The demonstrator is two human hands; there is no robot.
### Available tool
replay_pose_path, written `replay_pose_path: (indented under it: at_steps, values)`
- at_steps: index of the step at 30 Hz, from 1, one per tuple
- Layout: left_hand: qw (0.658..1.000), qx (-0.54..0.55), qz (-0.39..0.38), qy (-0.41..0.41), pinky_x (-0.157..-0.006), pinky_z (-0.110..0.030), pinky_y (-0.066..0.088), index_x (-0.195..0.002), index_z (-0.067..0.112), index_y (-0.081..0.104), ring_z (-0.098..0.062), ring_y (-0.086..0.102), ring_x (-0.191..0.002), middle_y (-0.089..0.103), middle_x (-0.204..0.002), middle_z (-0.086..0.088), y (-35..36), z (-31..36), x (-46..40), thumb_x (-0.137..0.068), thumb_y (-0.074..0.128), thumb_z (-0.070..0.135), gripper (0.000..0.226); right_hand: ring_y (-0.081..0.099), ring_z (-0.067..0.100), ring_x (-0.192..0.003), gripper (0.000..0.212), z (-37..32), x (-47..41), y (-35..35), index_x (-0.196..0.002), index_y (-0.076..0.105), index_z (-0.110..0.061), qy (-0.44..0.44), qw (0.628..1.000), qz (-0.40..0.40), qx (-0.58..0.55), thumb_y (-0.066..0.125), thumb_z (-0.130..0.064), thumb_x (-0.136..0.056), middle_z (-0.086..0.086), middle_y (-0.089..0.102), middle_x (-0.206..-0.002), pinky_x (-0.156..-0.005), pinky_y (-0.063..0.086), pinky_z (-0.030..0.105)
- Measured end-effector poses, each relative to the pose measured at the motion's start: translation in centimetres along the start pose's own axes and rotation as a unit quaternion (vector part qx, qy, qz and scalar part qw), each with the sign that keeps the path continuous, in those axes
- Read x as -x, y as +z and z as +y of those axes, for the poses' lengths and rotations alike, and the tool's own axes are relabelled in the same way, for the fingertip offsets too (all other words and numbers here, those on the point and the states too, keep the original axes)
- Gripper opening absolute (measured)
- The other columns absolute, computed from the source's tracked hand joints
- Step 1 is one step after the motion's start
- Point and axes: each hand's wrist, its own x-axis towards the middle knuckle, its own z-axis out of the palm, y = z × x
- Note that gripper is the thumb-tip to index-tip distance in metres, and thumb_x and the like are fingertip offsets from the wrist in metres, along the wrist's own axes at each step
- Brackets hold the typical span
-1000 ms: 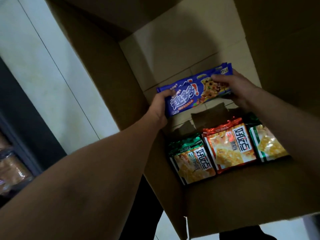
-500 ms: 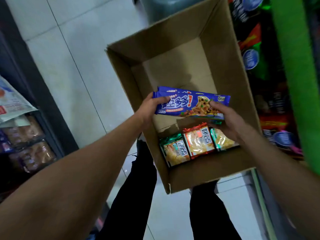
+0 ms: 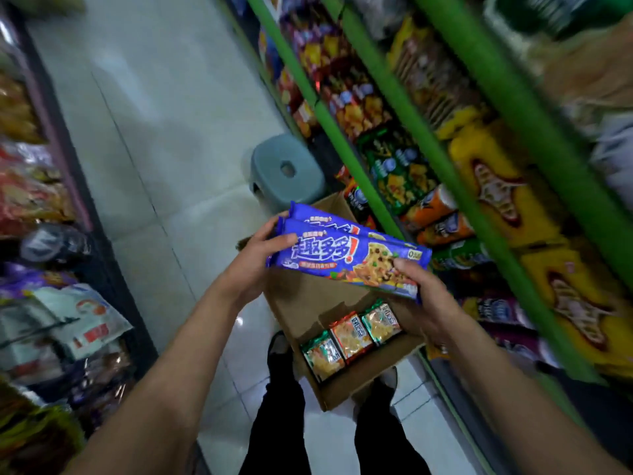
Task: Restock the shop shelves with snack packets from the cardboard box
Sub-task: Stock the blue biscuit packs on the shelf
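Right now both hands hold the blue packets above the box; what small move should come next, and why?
Probably carry the blue cookie packets right toward the green shelves: both the left hand and right hand grip them, clear of the cardboard box.

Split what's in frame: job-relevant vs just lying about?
Job:
- blue cookie packets, gripped by left hand and right hand
- brown cardboard box on the floor
- three small snack packets in the box
- green-edged shop shelves on the right

Lying about:
- grey-blue plastic stool
- stocked shelf rack on the left
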Motion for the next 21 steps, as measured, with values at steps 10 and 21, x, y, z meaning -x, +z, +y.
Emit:
replay_pose_path:
  at_steps: [10,21]
  values:
    - [0.985,0.064,-0.104,0.126,-0.093,-0.036,0.054,-0.138,0.011,0.047,-0.024,0.065,-0.105,0.062,-0.129,-0.012,12.7,12.9,10.7,-0.034,0.098,0.033,0.119,0.076,0.021,-0.074,0.028,-8.1,18.6,2.9,-0.096,0.07,-0.014,-0.145,0.984,0.014,-0.1,0.066,-0.027,-0.072,0.007,0.078,-0.087,-0.076,0.059,0.047]
    - [0.95,0.227,-0.047,0.207,-0.107,-0.042,0.046,-0.12,0.018,0.073,-0.029,0.063,-0.122,0.066,-0.132,-0.011,30.4,10.7,20.0,-0.084,0.047,0.074,0.072,0.072,0.031,-0.092,0.069,-9.7,32.8,-3.2,-0.112,0.069,-0.008,-0.236,0.955,0.004,-0.181,0.087,-0.034,-0.05,0.018,0.074,-0.107,-0.075,0.059,0.043]
